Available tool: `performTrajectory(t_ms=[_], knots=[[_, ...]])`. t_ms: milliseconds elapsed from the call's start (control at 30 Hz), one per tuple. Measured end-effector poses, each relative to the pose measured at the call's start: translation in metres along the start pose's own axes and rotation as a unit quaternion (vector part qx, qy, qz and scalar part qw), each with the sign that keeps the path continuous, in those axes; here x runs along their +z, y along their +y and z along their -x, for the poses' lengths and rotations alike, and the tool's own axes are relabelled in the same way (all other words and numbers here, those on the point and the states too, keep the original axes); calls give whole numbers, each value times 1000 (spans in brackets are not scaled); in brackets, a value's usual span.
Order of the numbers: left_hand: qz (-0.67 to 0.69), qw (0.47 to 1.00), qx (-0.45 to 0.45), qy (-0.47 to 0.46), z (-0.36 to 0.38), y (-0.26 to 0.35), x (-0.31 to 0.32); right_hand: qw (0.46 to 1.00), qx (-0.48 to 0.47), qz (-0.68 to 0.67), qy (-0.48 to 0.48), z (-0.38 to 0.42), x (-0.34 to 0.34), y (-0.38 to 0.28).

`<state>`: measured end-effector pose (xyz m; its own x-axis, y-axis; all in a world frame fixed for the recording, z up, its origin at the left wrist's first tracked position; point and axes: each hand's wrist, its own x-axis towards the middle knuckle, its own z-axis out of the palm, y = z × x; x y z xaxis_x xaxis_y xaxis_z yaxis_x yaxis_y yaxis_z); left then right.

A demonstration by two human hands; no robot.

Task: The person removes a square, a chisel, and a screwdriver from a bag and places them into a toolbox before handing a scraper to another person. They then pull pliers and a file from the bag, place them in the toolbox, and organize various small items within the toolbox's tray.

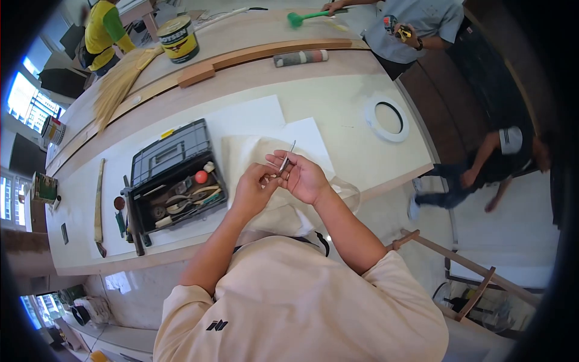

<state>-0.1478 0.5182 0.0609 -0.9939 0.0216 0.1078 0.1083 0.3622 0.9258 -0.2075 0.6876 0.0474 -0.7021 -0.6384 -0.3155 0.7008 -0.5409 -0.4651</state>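
A slim, pointed metal tool [292, 148] is held up between my two hands over the work table; its exact kind is hard to make out. My left hand [254, 188] has its fingers pinched together at the tool's lower end. Palm up, my right hand [306, 180] has bent fingers around the shaft. Beneath both hands lies a crumpled cream cloth or bag [274, 211]. Just to the left stands a black toolbox [181, 226] with its lid raised. Pliers [178, 205] and a red ball-shaped item [201, 177] are inside it.
A hammer [134, 217] and a brush [99, 205] lie left of the toolbox. A white tape roll [370, 120], paint roller sleeve [301, 58], wood strip [259, 54], broom [123, 81] and yellow can [179, 41] are farther off. One co-worker holds a green mallet [295, 20]; other people stand nearby.
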Motion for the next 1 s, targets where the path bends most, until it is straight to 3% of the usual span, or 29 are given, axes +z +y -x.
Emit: performTrajectory(t_ms=[100,200,267,533,667,767,867,900,967,1000], knots=[[-22,1000,-16,14,19,-22,-39,1000,-9,0,15,-13,32,35],[124,980,-151,-44,42,-40,-83,998,-44,22,48,-22,62,59],[177,972,-148,-53,56,-54,-107,992,-85,61,64,-31,60,75],[308,929,-185,-85,85,-81,-163,965,-43,228,124,-39,104,136],[349,913,-196,-79,86,-81,-169,963,-22,248,105,-46,114,151],[306,925,-204,-95,88,-82,-176,955,0,278,102,-52,117,158],[169,951,-236,-109,88,-67,-192,941,5,321,105,-60,126,163],[139,968,-188,-88,89,-60,-203,939,-3,328,102,-64,124,161],[8,996,-47,77,81,-83,-237,935,-14,342,94,-68,113,153],[51,973,-195,113,75,-75,-271,943,-14,316,106,-67,115,147]])
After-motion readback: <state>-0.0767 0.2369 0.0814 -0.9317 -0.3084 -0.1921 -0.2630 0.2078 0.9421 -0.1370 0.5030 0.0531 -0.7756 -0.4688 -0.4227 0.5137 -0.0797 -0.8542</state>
